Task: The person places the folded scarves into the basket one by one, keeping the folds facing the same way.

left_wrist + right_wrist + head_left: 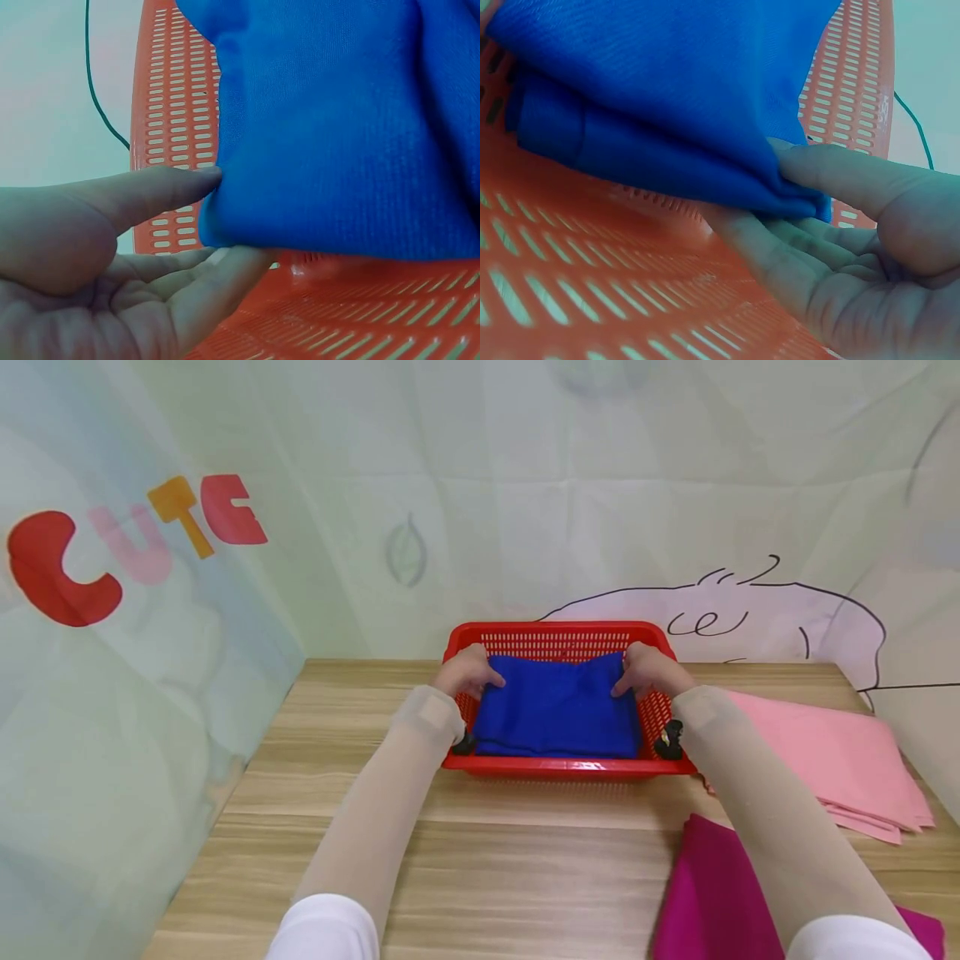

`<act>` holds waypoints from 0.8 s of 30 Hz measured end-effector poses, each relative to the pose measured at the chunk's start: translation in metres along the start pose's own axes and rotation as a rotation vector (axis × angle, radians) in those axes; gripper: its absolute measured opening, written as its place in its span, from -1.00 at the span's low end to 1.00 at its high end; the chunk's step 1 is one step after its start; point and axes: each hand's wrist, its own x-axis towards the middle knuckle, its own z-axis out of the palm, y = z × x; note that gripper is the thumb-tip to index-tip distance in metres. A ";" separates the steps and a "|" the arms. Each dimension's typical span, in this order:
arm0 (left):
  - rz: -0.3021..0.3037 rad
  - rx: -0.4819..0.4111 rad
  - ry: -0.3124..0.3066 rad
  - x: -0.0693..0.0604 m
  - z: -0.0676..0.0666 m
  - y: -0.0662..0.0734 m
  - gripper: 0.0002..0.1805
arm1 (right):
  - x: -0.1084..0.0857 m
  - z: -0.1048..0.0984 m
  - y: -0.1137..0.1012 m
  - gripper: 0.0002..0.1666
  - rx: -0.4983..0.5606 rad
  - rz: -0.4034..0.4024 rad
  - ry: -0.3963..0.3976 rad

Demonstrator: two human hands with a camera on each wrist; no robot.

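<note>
A folded blue cloth (pixel 558 710) lies inside a red plastic basket (pixel 573 767) with slotted walls. My left hand (pixel 468 672) pinches the cloth's left side; in the left wrist view the thumb (pixel 165 187) touches its edge and the other fingers reach beneath it. On the opposite side my right hand (pixel 651 670) pinches the cloth, and the right wrist view shows the thumb (pixel 840 169) on top with fingers under the folded layers. Parts of the fingers are hidden below the fabric.
The basket stands at the back of a wooden table (pixel 525 877), against a printed curtain (pixel 480 510). A folded pink cloth (pixel 832 760) lies to its right. Nearer me, a magenta cloth (pixel 712 893) is partly covered by my right forearm.
</note>
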 end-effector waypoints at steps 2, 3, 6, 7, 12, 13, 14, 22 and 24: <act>-0.003 0.031 0.011 0.001 0.001 0.000 -0.73 | -0.001 0.000 -0.001 -0.64 -0.013 0.000 0.016; -0.004 0.045 0.016 0.001 0.001 0.000 -0.72 | -0.002 0.001 -0.001 -0.66 -0.015 0.000 0.024; -0.008 0.076 0.022 0.002 0.001 0.001 -0.72 | -0.002 0.000 0.000 -0.67 -0.023 -0.009 0.043; -0.007 0.084 0.022 0.001 0.001 0.002 -0.71 | -0.003 0.000 -0.001 -0.65 -0.024 -0.014 0.051; -0.012 0.074 0.028 -0.002 0.000 0.004 -0.56 | -0.002 -0.001 -0.001 -0.58 -0.074 -0.037 0.077; -0.016 0.060 0.027 -0.002 0.000 0.005 -0.52 | -0.001 -0.001 -0.002 -0.59 -0.086 -0.041 0.081; -0.021 0.045 0.027 -0.003 0.000 0.005 -0.50 | -0.001 -0.001 -0.002 -0.60 -0.099 -0.044 0.085; 0.011 -0.019 0.016 -0.007 -0.004 0.009 -0.55 | -0.010 -0.005 -0.008 -0.65 -0.089 -0.055 0.082; 0.032 -0.032 0.011 -0.008 -0.006 0.011 -0.55 | -0.012 -0.007 -0.009 -0.59 -0.076 -0.059 0.075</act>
